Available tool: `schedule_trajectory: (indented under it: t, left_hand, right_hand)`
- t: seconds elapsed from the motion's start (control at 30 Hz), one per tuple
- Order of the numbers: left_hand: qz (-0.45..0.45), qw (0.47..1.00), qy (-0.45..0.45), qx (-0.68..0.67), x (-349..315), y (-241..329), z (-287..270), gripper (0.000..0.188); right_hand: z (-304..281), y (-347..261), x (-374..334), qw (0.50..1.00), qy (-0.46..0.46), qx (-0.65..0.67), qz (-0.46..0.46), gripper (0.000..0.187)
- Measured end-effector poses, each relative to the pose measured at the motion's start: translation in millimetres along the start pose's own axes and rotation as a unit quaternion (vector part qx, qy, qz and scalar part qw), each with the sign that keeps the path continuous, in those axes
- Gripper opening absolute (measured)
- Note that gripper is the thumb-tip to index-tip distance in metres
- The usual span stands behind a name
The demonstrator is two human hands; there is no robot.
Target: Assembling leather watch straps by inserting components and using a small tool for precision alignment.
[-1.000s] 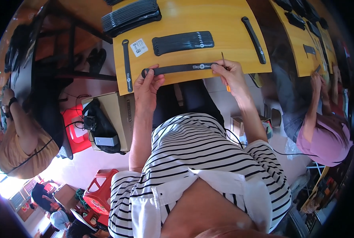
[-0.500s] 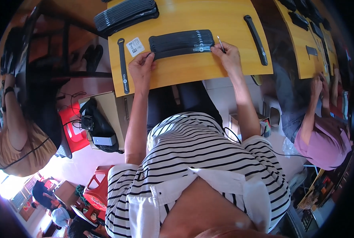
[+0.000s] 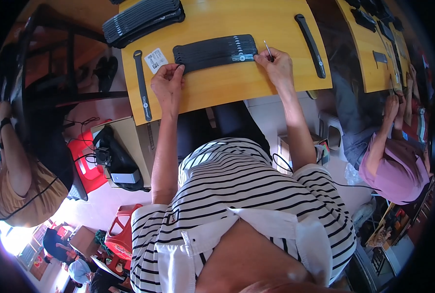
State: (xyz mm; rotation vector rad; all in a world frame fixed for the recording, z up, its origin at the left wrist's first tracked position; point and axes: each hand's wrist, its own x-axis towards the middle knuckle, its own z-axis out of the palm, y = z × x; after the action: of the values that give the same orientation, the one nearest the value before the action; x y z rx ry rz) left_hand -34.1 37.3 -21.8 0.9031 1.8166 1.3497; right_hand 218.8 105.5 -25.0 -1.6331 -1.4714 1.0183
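Observation:
A fanned stack of black hook-and-loop straps (image 3: 212, 51) lies on the table in front of me, pale print running across its right part. My left hand (image 3: 167, 84) is closed, thumb and finger pinching the left end of the nearest strap. At the other end, my right hand (image 3: 277, 68) pinches the same strap's printed tip. A slim tool (image 3: 267, 48) with a pointed metal end also sits in my right hand, its point facing away from me; its exact kind is unclear. Single black straps lie on either side, one left (image 3: 142, 85) and one right (image 3: 310, 46).
A thicker pile of black straps (image 3: 141, 22) lies at the table's far left. Beside my left hand is a white printed label (image 3: 156, 60) on the yellow table (image 3: 217, 90). Co-workers sit left and right; a red stool (image 3: 121, 234) stands behind on my left.
Both hands keep their pinch on the strap. The table and everything on it sit slightly farther left in the view. The tool in my right hand points a little more upright.

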Motion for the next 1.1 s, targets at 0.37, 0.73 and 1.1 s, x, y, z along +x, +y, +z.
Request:
schedule_trajectory:
  t: [0.37, 0.73, 1.1]
  left_hand:
    - [-0.003, 1.000, 0.008, 0.007, 3, -3, 3, 0.013]
    - [-0.011, 1.000, 0.009, 0.008, 5, -6, 2, 0.014]
    - [-0.015, 0.999, 0.018, 0.033, 5, -4, 1, 0.015]
  right_hand:
    - [1, -7, -1, 0.999, 0.006, -0.051, 0.004, 0.016]
    - [4, 4, 2, 0.999, 0.006, -0.053, -0.010, 0.017]
    - [6, 4, 1, 0.999, 0.014, -0.043, -0.015, 0.014]
